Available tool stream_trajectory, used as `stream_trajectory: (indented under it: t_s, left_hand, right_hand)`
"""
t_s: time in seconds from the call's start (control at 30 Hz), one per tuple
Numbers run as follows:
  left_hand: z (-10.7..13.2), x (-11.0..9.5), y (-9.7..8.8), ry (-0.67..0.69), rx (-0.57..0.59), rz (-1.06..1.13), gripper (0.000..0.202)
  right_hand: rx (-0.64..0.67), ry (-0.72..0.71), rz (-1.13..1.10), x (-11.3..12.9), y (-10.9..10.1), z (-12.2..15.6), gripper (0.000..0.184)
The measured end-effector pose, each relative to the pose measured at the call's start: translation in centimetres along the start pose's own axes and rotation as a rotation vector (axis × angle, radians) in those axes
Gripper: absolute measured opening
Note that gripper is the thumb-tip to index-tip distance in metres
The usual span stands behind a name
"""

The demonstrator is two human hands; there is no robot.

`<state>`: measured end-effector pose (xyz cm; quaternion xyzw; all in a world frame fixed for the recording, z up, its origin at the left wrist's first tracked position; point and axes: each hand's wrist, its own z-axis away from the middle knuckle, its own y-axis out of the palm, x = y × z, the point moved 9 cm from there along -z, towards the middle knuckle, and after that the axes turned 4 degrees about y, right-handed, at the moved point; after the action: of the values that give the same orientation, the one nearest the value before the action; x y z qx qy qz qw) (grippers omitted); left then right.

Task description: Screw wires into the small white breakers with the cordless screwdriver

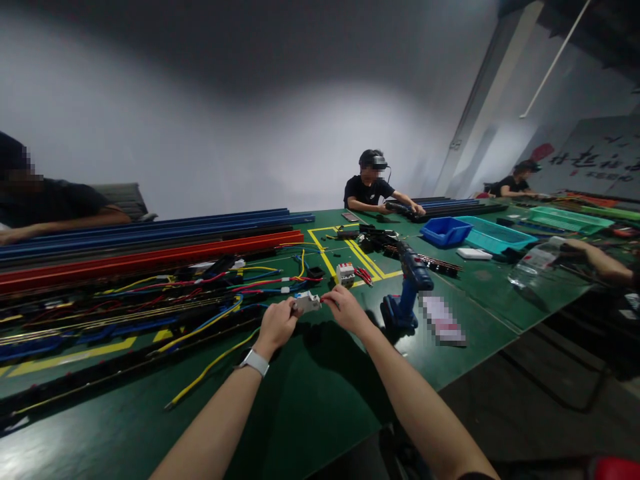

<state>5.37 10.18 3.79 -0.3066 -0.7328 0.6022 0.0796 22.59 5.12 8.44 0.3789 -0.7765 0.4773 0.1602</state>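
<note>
My left hand (pixel 277 325) is closed around a small white circuit breaker (pixel 307 302), held just above the green table (pixel 310 393). My right hand (pixel 344 307) pinches a thin red wire (pixel 327 301) at the breaker's right side. A white watch sits on my left wrist. A blue cordless drill (pixel 405 293) stands upright just right of my right hand. A second white breaker with red switches (pixel 345 273) rests on the table beyond my hands.
Long red, blue and black rails (pixel 150 257) and loose coloured wires (pixel 200 293) lie at left. Blue and teal bins (pixel 445 231) stand at right. Other people sit at the far left, far side and right. The table edge drops off at right.
</note>
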Motion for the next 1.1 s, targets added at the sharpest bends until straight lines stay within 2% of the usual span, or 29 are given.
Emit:
stream_trajectory:
  t_s: [0.17,0.27,0.4,0.53,0.77,0.93,1.1]
  left_hand:
    - [0.0,-0.9,-0.2,0.010,0.008,-0.022,0.034]
    - [0.0,-1.4,-0.2,0.023,0.007,-0.035,0.036]
    - [-0.1,-1.3,0.1,0.016,0.030,-0.003,0.033]
    - [0.0,-1.1,-0.2,-0.004,0.008,0.039,0.037]
    - [-0.1,-1.5,-0.7,0.010,-0.015,0.115,0.037]
    - [-1.4,-1.9,0.4,0.096,0.047,0.218,0.027]
    - [-2.5,-2.9,1.2,0.168,0.127,0.392,0.025]
  right_hand:
    - [0.084,0.158,0.016,-4.0,1.7,0.4,0.015]
    - [0.105,0.165,0.032,-5.2,1.9,0.6,0.014]
    - [0.094,0.184,0.077,-6.1,1.6,0.7,0.016]
    - [0.073,0.216,0.141,-6.9,1.5,0.9,0.017]
    - [0.049,0.173,0.151,-7.4,1.9,0.6,0.020]
    - [0.061,0.137,0.035,-7.1,2.4,0.7,0.019]
    - [0.056,0.169,-0.003,-7.3,2.5,0.9,0.018]
